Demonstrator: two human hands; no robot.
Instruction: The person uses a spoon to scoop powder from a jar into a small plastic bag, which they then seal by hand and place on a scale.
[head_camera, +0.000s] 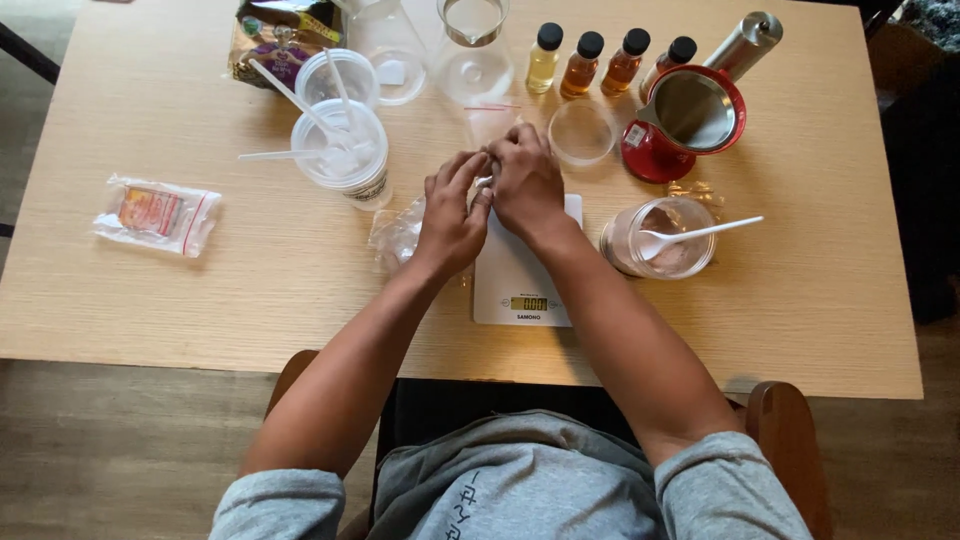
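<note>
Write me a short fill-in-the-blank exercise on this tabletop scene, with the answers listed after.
1. Both the left hand and the right hand work above the flat white digital ____.
2. The row of small black-capped glass bottles counts ____ bottles.
3. A white plastic ____ rests in the clear plastic cup of brownish powder.
4. The round mirror has a ____ frame.

Answers: scale; four; spoon; red

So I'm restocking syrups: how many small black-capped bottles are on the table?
4, in one row at the table's far edge: pale yellow bottle, two amber, and a fourth partly hidden behind the red pitcher.
</note>
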